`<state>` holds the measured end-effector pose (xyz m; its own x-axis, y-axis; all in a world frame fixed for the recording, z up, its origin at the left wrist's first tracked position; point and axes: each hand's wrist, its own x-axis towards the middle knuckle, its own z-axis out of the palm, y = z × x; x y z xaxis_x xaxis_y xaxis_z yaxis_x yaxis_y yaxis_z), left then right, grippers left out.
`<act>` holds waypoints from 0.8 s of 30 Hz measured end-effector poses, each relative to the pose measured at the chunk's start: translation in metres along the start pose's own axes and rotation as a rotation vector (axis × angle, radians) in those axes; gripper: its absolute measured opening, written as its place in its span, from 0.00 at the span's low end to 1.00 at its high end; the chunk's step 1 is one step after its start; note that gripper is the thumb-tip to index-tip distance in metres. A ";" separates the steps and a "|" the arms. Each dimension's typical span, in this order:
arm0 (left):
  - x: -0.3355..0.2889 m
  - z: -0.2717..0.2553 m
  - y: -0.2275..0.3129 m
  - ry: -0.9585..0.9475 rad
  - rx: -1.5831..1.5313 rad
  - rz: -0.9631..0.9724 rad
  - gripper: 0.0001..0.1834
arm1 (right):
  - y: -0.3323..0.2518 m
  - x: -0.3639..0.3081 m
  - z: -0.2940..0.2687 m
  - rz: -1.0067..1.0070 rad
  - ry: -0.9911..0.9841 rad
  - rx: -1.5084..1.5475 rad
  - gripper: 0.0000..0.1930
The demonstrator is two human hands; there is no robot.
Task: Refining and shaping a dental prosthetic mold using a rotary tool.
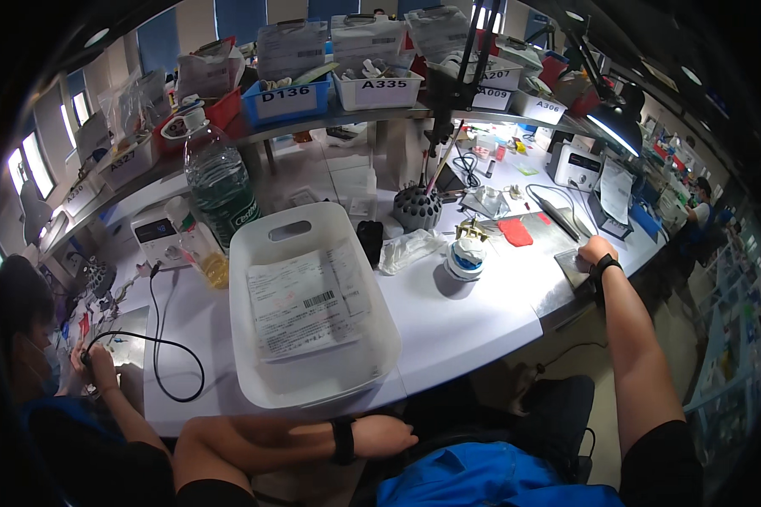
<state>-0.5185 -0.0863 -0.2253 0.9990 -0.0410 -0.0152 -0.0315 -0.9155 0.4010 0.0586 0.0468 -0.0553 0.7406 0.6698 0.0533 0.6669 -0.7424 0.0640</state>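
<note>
My right hand reaches far out to the right end of the bench. Its fingers are curled at the edge of a flat metal plate; what they hold, if anything, is hidden. A slim grey handpiece on a cord lies just beyond it. My left hand rests low in front of my body, off the bench, its fingers mostly turned out of sight. In front of it stands a white plastic bin with printed papers inside. Right of the bin sits a round white holder with a brass-coloured clamp.
A red putty-like piece and a dark bur stand lie near the lamp. A large bottle and a control box stand left. Labelled trays line the shelf. Another person works at the left.
</note>
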 end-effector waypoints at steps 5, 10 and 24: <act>0.002 -0.001 0.002 -0.028 0.032 -0.004 0.08 | 0.001 0.000 -0.001 -0.003 -0.011 -0.003 0.23; 0.003 -0.006 0.003 -0.008 -0.005 -0.012 0.08 | 0.003 0.005 0.003 -0.011 -0.008 0.000 0.23; 0.005 -0.014 0.005 -0.133 -0.016 -0.083 0.08 | 0.014 0.024 0.017 -0.047 0.043 0.020 0.22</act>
<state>-0.5135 -0.0857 -0.2107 0.9854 -0.0195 -0.1694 0.0521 -0.9115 0.4081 0.0869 0.0525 -0.0705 0.7048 0.7033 0.0930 0.7024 -0.7102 0.0477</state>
